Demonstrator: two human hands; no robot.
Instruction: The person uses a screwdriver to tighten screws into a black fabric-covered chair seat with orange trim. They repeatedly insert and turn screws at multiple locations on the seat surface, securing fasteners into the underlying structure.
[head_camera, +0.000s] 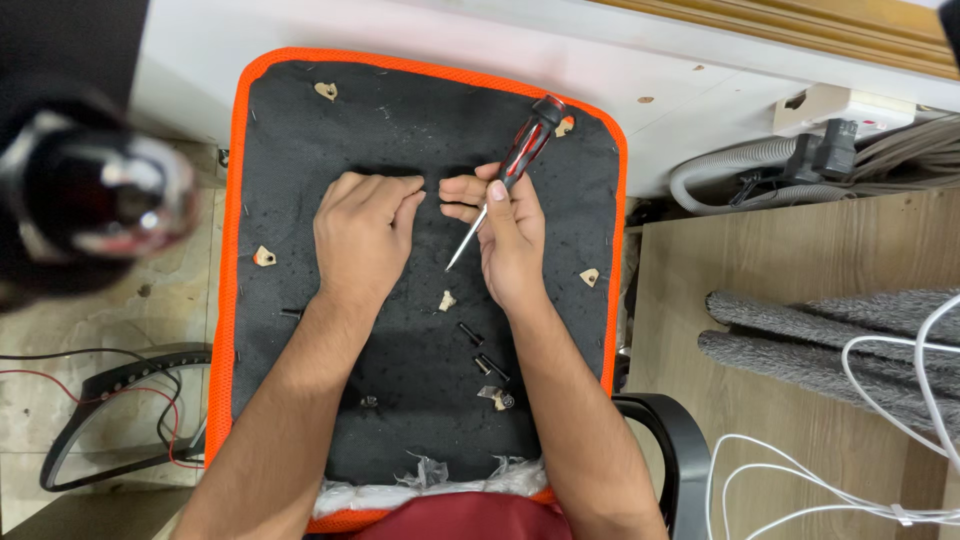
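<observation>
Both hands (430, 225) pinch seat cushion (300, 400) fabric; right grips screwdriver (505, 175).

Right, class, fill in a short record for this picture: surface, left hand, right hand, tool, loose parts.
surface: black seat underside with orange edging
left hand: left hand curled, fingertips on the fabric
right hand: right hand gripping the screwdriver
tool: screwdriver, red and black handle, tip pointing down toward the fabric
loose parts: black screws lying on the fabric near the right wrist
</observation>
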